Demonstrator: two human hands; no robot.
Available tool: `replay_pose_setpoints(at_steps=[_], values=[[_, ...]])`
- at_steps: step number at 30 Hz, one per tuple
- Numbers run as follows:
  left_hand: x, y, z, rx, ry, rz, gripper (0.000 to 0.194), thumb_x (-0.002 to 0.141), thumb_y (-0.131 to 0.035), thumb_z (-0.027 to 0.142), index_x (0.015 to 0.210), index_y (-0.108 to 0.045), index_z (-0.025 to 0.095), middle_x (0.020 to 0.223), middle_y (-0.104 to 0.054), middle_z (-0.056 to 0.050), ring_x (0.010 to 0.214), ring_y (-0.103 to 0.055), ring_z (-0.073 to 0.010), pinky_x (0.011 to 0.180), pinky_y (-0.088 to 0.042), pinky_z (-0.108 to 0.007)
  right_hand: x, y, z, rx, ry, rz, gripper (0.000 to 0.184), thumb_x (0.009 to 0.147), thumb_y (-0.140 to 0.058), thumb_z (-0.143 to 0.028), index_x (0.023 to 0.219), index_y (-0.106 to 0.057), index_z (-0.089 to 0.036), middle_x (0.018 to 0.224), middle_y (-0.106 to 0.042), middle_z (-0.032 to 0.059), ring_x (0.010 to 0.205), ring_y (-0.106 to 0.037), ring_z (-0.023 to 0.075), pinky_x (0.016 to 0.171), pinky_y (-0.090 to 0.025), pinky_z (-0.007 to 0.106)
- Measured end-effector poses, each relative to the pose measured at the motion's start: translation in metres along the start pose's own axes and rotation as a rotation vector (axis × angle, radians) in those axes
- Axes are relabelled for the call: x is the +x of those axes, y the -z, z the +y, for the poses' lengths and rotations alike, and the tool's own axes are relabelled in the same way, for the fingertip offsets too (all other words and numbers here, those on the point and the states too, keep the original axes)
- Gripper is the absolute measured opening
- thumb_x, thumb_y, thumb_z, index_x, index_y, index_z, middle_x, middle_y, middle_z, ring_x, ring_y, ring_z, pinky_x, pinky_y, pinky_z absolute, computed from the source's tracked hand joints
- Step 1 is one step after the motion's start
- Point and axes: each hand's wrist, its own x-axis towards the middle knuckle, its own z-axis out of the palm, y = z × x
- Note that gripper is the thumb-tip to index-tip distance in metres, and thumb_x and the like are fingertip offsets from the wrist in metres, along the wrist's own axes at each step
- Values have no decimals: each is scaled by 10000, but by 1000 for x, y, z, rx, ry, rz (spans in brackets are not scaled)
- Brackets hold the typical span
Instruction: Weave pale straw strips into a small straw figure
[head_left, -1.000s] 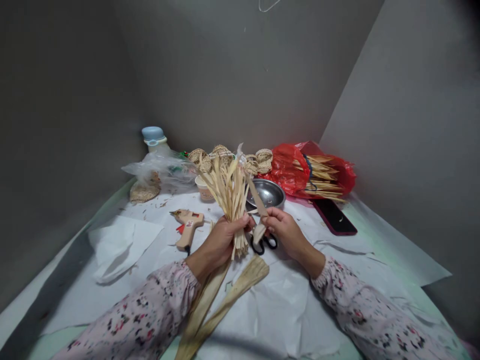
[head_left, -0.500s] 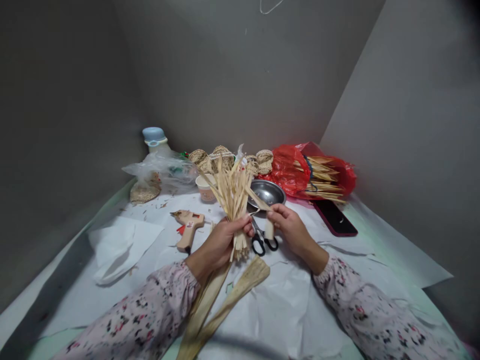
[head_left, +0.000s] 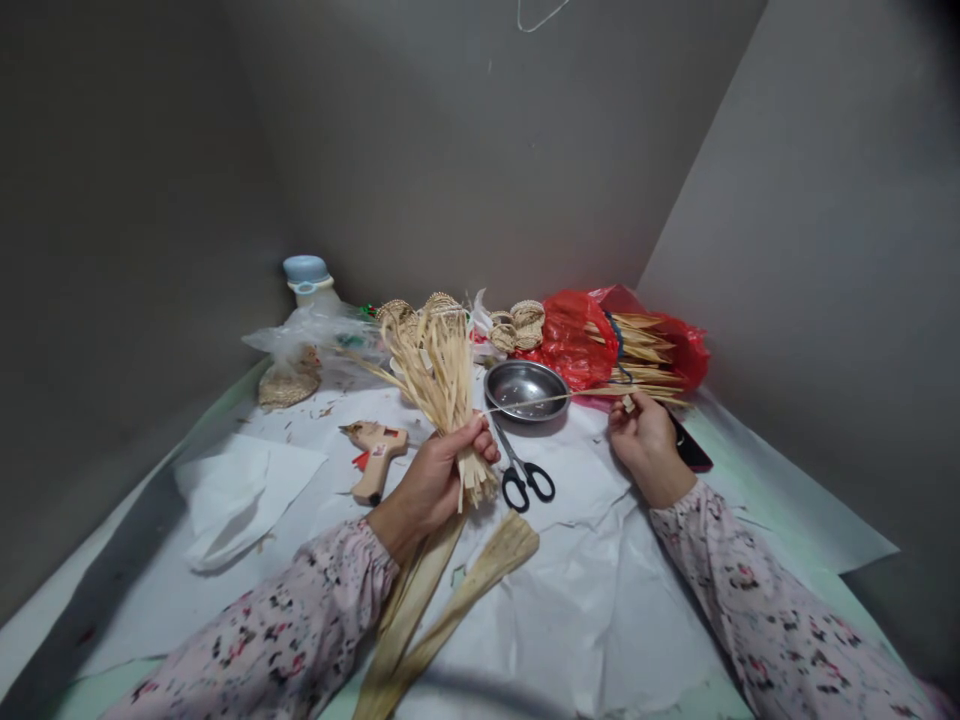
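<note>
My left hand point(head_left: 442, 465) is closed around a bundle of dry straw-coloured leaf strips point(head_left: 442, 375), which fans out above the fist while its cut ends poke out below. A thin strip point(head_left: 536, 402) runs taut from the bundle across to my right hand point(head_left: 646, 440), whose fingers are closed on its far end. Black-handled scissors point(head_left: 525, 478) lie on the paper between the hands. Under my left wrist, wide dry leaf pieces point(head_left: 465, 590) stretch towards the front edge.
Behind the scissors stands a metal bowl point(head_left: 527, 388). A glue gun point(head_left: 376, 455) lies left of my left hand. A red plastic bag point(head_left: 581, 340) of dry leaves and a phone point(head_left: 691, 450) are at right. Woven pieces point(head_left: 525, 325), a clear bag point(head_left: 292, 380) and a blue-lidded bottle point(head_left: 306, 275) stand behind.
My right hand has moved right, away from the bundle, drawing the strip out straight. My left hand keeps its hold, and the bundle's top leans further left.
</note>
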Motion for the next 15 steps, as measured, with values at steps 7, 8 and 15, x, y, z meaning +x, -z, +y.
replay_pose_setpoints(at_steps=[7,8,15], values=[[-1,-6,4,-27,-36,31,119,808,-686,190,783,-578,147,652,-497,29,601,-526,-89,625,-505,-211,-3,-1,3,35,-69,-35,207,868,-457,-107,678,-450,-189,516,-454,-67,401,-445,35,405,-395,112],[-1,-7,5,-35,-37,26,112,815,-679,188,787,-578,147,651,-494,29,602,-526,-90,630,-506,-213,-4,-2,4,33,-83,-49,200,866,-460,-106,682,-458,-187,521,-459,-63,404,-448,37,401,-389,115],[0,-8,7,-80,-55,64,110,820,-670,192,783,-573,155,638,-480,32,577,-511,-89,619,-508,-217,0,3,-2,22,-55,-59,243,878,-513,-160,664,-406,-197,497,-414,-84,387,-416,38,406,-390,119]])
